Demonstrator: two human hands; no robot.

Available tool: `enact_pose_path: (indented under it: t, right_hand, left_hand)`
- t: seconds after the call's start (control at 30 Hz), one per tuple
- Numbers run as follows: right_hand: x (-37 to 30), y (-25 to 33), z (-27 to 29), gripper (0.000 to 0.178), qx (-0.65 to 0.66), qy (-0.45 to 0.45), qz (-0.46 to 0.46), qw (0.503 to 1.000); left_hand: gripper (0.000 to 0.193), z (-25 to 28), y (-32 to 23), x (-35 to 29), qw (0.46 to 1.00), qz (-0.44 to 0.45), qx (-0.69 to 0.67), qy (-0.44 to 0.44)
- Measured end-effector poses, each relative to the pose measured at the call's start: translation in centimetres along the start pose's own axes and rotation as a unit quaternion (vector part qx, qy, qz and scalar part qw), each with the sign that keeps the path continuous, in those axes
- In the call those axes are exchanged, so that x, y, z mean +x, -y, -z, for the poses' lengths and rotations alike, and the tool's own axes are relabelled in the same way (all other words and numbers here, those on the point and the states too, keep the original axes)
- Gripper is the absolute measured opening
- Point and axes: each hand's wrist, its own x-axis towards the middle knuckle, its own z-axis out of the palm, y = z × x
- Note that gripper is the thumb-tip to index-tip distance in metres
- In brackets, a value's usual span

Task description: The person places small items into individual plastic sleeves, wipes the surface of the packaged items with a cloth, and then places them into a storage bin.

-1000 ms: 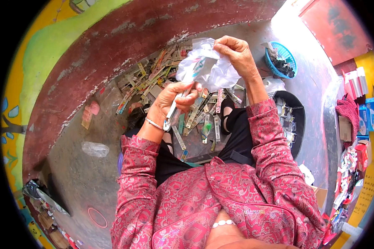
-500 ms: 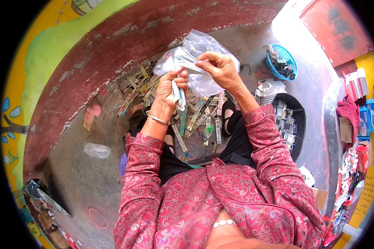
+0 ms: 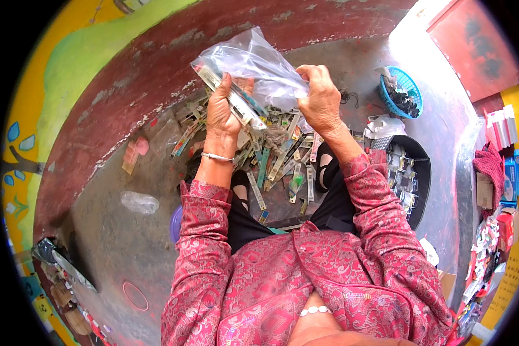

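Note:
My left hand (image 3: 224, 109) is closed around a small stack of long narrow printed strips (image 3: 239, 107), the thumb lying over them. The stack slants from upper left to lower right. A clear plastic bag (image 3: 254, 56) hangs over and beside the strips, covering part of their upper end; whether they lie inside it I cannot tell. At the bag's right edge my right hand (image 3: 322, 101) pinches the film between thumb and fingers. Below both hands, a loose heap of similar strips (image 3: 277, 158) lies on the floor around my feet.
At the far right stands a blue basket (image 3: 416, 86) with dark pieces inside. A black tub (image 3: 424, 173) of small packaged items is beside my right leg. A crumpled plastic bag (image 3: 139, 202) and a purple container (image 3: 175, 224) are to the left. Boxes (image 3: 516, 173) line the right wall.
My hands have moved apart, and the bag is stretched between them, leftward over the strips. The strips in my left hand have turned from steep to slanting and now show more fully.

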Motion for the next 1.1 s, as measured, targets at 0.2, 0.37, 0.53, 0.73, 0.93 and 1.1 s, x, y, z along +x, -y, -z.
enact_pose_path:
  t: [0.2, 0.37, 0.53, 0.73, 0.93, 1.1]
  right_hand:
    - [0.6, -0.5, -0.9, 0.025, 0.221, 0.031, -0.133, 0.966]
    - [0.8, 0.3, -1.5, 0.019, 0.43, 0.056, -0.348, 0.831]
    - [1.0, 0.0, -2.1, 0.043, 0.338, 0.119, -0.372, 0.856]
    - [1.1, -0.4, -2.8, 0.063, 0.235, 0.096, -0.229, 0.94]
    - [2.8, -0.8, 1.8, 0.074, 0.502, 0.093, -0.195, 0.838]
    - [2.5, 1.2, 3.6, 0.092, 0.257, 0.006, 0.033, 0.966]
  left_hand:
    - [0.027, -0.6, -0.1, 0.5, 0.994, -0.095, 0.043, -0.033]
    - [0.027, -0.2, 0.4, 1.3, 0.989, -0.127, 0.057, -0.057]
    - [0.035, -1.3, 1.0, 0.2, 0.976, -0.148, 0.148, 0.062]
    - [0.038, -4.0, 0.8, -2.3, 0.958, -0.123, 0.213, 0.147]
    - [0.031, -2.5, -0.2, -0.8, 0.947, -0.182, 0.218, 0.148]
    - [0.034, -3.6, 0.5, -1.2, 0.948, -0.179, 0.243, 0.101]
